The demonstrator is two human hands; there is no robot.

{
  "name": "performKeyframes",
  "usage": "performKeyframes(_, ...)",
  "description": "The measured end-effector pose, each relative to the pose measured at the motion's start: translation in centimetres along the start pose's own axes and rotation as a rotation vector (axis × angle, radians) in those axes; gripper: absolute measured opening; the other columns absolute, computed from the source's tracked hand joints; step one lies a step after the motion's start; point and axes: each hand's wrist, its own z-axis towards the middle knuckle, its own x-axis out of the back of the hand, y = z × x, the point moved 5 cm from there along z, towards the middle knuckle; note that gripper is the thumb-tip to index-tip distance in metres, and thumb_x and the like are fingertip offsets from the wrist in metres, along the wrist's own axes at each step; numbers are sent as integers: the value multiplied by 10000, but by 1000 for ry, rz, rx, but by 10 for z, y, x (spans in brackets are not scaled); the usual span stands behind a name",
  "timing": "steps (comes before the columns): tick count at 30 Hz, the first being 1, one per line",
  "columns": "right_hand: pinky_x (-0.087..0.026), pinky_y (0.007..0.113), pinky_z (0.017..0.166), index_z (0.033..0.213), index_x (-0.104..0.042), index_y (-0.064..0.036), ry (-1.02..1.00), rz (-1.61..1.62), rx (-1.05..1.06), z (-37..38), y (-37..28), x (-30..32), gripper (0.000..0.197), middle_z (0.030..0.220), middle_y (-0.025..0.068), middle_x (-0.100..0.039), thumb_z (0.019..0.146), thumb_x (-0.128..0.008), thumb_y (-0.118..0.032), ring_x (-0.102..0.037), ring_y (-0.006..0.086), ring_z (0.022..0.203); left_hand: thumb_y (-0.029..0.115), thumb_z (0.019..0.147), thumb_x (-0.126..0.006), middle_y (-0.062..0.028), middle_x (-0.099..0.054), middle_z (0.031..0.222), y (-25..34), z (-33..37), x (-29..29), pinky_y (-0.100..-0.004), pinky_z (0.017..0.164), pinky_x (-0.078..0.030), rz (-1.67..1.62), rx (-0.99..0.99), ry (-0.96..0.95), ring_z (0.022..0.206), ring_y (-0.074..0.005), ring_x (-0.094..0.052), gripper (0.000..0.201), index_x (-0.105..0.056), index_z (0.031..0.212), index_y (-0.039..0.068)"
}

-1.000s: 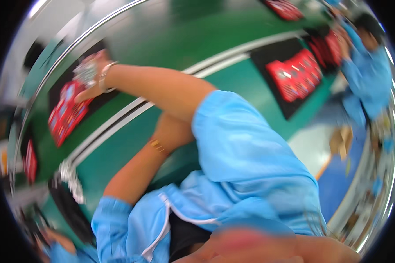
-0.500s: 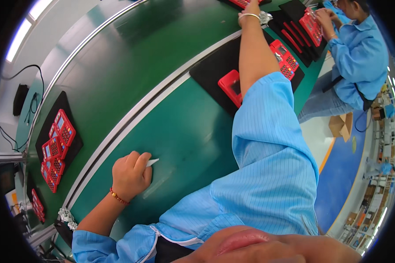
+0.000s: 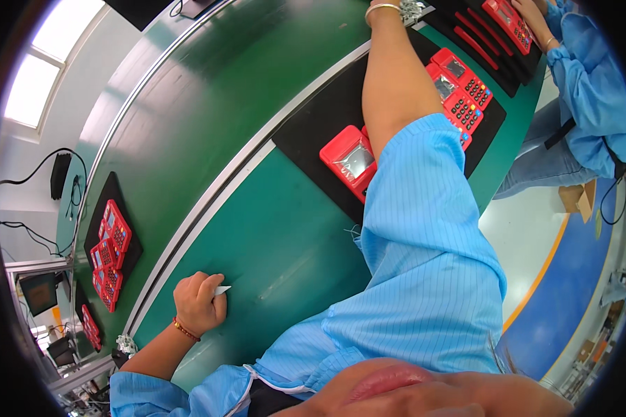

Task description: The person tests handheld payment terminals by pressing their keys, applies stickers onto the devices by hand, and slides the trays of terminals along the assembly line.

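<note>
White sliver [image 3: 222, 290] juts rightward from the curled left hand [image 3: 199, 304], resting on the green desk [image 3: 285, 229]; right hand [image 3: 389, 5] reaches out of frame, grip unreadable.

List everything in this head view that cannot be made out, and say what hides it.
- Right hand: cut off by the top edge; its grasp cannot be told.
- Small white piece in the left hand: mostly covered by the curled fingers, too small to identify.
- Red keypad devices on the black mat: partly hidden by the right forearm.
- Co-worker's hands: clipped by the picture's rim.
</note>
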Motion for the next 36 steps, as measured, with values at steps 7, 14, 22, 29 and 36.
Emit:
performKeyframes(7, -522, 427, 1061, 1449, -568, -155, -408, -1847, 598, -47, -8, -26, 478, 1499, 107, -560, 985, -490, -237, -554, 256, 1371, 27, 680, -647, -87, -562, 720, 0, -14, 9, -391, 509, -419, -1, 59, -6, 557, -270, -546, 300, -644, 980, 41)
performKeyframes(14, -469, 381, 1102, 1394, -608, -131, -624, -1794, 789, 17, 14, -39, 434, 1525, 89, -535, 1020, -408, -222, -560, 238, 1350, 38, 666, -652, -106, -557, 752, 3, -19, 13, -408, 527, -427, -8, 29, -100, 592, -281, -553, 377, -616, 1040, 33)
performKeyframes(22, -541, 385, 951, 1178, -725, -122, -738, -1786, 1219, 27, 21, -51, 305, 1234, 124, -722, 969, -532, -233, -692, 262, 1128, 42, 650, -662, -87, -527, 733, 5, -13, 5, -397, 525, -417, 11, 20, -63, 587, -269, -541, 367, -608, 1013, 53)
performKeyframes(29, -563, 392, 884, 1134, -736, -115, -816, -1912, 1254, -45, 10, -60, 280, 1152, 136, -746, 946, -559, -225, -721, 280, 1039, 67, 641, -680, -42, -469, 699, 26, 14, -2, -362, 488, -380, -41, -104, -76, 539, -223, -506, 259, -599, 883, 111)
performKeyframes(36, -557, 421, 894, 1180, -684, -72, -1243, -1490, 1119, -282, 40, -130, 342, 1132, 181, -730, 949, -559, -291, -701, 326, 1059, 80, 659, -659, -78, -488, 710, 24, -4, 2, -416, 503, -408, -85, -88, -5, 546, -272, -518, 250, -597, 902, 81)
